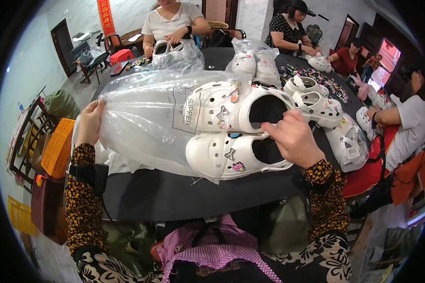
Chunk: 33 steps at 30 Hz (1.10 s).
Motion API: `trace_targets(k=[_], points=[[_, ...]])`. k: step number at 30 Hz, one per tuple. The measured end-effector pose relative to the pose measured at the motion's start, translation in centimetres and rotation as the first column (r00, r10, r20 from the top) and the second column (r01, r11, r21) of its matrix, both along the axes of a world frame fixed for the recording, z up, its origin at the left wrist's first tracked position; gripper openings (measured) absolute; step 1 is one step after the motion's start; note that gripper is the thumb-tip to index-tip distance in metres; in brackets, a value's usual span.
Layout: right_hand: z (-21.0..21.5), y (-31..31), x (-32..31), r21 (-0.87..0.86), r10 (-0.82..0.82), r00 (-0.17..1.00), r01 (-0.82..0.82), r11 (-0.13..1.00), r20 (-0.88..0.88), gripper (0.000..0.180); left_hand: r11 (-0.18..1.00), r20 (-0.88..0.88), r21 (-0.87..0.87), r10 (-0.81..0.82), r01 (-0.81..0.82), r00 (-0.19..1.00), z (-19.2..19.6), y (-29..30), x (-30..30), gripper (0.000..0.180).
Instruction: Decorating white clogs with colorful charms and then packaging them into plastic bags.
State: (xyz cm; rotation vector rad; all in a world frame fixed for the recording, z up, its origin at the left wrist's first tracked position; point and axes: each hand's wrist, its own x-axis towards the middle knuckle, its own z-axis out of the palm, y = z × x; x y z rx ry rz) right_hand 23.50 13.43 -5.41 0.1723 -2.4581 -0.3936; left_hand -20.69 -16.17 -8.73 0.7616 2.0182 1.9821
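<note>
A pair of white clogs point(208, 155) with holes and colourful charms lies side by side in front of me, toes pointing left. Their toe ends are inside a clear plastic bag point(141, 113) with dark printing; the heels stick out. At the bag's far left end, my left hand point(90, 121) pinches the plastic and stretches it out. My right hand point(295, 139) is closed on the clogs at their heel openings, where the two shoes meet. The fingertips of that hand are partly hidden inside the shoes.
More white clogs point(318, 108) and a bagged pair point(347, 144) lie to the right on the dark table point(174, 198). Loose charms point(333, 85) are scattered beyond them. Another bagged pair point(255, 63) stands farther back. Several people work around the table. An orange basket point(57, 146) stands at left.
</note>
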Motion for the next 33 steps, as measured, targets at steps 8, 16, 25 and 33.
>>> trace_targets(k=[8, 16, 25, 33], points=[[-0.3, -1.3, -0.6, 0.085, -0.019, 0.999, 0.016, 0.996, 0.042, 0.035, 0.939, -0.938, -0.037, 0.085, -0.342, 0.336, 4.9, 4.4, 10.8, 0.032], [0.0, -3.1, -1.1, 0.2, 0.003, 0.999, -0.012, 0.98, 0.044, 0.033, 0.926, -0.756, -0.359, -0.361, 0.115, 0.546, 5.3, 12.7, 21.8, 0.027], [0.3, -3.9, 0.3, 0.257, -0.024, 0.996, 0.0, 0.966, 0.089, 0.03, 0.851, -0.333, -0.286, -0.519, 0.44, 0.787, 5.9, 14.9, 22.1, 0.017], [-0.2, -4.0, 1.5, 0.239, -0.045, 0.994, 0.02, 0.971, 0.1, 0.034, 0.916, -0.166, -0.216, -0.375, 0.337, 0.912, 4.6, 15.3, 19.6, 0.014]])
